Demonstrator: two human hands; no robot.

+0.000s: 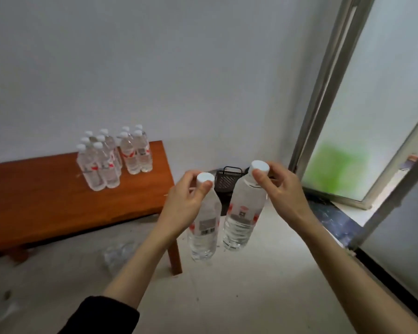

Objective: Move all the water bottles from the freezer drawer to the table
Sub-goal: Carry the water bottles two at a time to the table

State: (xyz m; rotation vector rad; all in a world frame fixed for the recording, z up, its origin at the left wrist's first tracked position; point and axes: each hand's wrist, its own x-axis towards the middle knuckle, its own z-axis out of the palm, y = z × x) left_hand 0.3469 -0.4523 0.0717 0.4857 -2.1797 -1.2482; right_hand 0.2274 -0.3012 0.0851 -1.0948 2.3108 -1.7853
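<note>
Far left: a wooden table against the white wall, its front edge running toward the lower left, its right end stopping short of the room corner. Bare tabletop over most of the left and front. Toward the back right of the top, a cluster of water bottles, upright, white caps, packed touching one another in two tight groups. Under the table on the pale floor, a crumpled clear plastic wrap, just beside the near right table leg.

Centre: left hand, fingers and thumb pinching the neck just under the white cap of a bottle hanging in the air, in front of the table's right end, above the floor. Dark sleeve at the forearm. Close on its right, a second bottle, tilted, held the same way by the right hand, thumb and fingers pinching at the cap. Bottles near each other; whether touching, cannot tell.

Behind them, in the corner on the floor, a black basket, partly hidden by the bottles.

Right: open floor running forward, bounded by a metal-framed frosted glass door and its sill.
</note>
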